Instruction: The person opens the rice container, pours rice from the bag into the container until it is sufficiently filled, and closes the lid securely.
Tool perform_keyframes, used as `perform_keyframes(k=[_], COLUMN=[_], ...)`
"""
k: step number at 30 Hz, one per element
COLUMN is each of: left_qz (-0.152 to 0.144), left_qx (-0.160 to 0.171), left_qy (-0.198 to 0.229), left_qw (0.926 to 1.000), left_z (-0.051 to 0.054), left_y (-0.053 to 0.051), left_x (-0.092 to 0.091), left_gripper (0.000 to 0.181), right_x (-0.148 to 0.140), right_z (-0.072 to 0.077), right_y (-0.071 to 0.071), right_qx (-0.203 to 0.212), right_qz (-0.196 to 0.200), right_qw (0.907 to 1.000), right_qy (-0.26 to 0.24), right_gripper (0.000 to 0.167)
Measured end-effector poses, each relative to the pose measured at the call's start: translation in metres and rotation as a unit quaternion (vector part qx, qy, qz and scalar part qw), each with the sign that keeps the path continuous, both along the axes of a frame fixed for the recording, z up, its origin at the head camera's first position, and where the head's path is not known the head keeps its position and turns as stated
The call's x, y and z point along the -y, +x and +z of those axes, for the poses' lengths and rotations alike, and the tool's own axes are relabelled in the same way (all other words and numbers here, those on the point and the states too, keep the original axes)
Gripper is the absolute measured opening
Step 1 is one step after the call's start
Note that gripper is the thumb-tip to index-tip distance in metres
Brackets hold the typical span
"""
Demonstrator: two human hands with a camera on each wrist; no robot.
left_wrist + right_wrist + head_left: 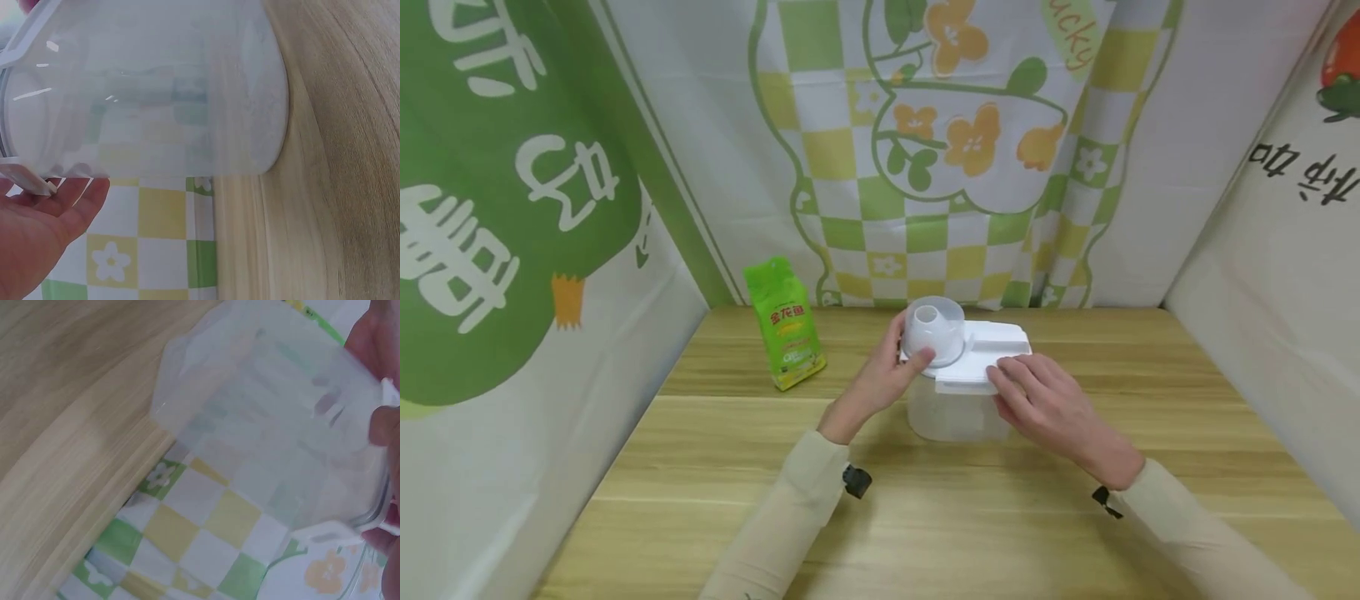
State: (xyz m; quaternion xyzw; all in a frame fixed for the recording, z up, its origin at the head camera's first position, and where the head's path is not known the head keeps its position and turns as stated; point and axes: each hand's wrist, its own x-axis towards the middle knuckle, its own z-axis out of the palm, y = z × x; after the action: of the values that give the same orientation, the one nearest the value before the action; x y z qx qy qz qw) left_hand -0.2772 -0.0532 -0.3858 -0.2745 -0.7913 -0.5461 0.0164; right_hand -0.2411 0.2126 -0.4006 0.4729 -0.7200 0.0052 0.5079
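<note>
A clear plastic storage container (955, 417) with a white lid (985, 371) stands upright on the wooden table. On the left part of the lid sits a clear dome-shaped cup (934, 329) with a round raised middle. My left hand (887, 367) grips the lid's left side, its thumb up by the cup; in the left wrist view, the left fingers (75, 203) curl at a white clip on the rim. My right hand (1045, 400) holds the lid's front right edge, and its thumb (384, 425) shows in the right wrist view. The container's contents cannot be made out.
A green pouch (786, 325) with yellow and red print stands on the table (700, 467) to the left of the container. Printed cloths hang behind, with a green-and-yellow checked pattern (880, 196), and on both sides.
</note>
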Motion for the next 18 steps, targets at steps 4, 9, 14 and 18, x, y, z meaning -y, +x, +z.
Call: perform_keyframes(k=[4,9,14,18], left_qz=[0.017,0.025,0.036,0.041], left_qx=[-0.004,-0.014,-0.020,-0.029], left_qy=[0.008,0.030,0.039,0.046], left_qw=[0.9998,0.9991,0.9984,0.9977], left_z=[-0.012,-0.020,-0.023,-0.025], left_y=[-0.009,-0.012,-0.013,-0.014], left_x=[0.000,0.002,0.001,-0.001], left_gripper=[0.069,0.067,0.071,0.076], right_x=[0.004,0.011,0.021,0.029], right_z=[0.002,0.009,0.022,0.029], right_y=[-0.001,0.002,0.012,0.018], right_qx=[-0.004,-0.015,-0.056,-0.069], right_qz=[-0.014,-0.049,-0.133,-0.167], right_qw=[0.9998,0.9973,0.9780,0.9643], right_qy=[0.014,0.052,0.151,0.194], right_gripper=[0.028,0.028,0.029,0.033])
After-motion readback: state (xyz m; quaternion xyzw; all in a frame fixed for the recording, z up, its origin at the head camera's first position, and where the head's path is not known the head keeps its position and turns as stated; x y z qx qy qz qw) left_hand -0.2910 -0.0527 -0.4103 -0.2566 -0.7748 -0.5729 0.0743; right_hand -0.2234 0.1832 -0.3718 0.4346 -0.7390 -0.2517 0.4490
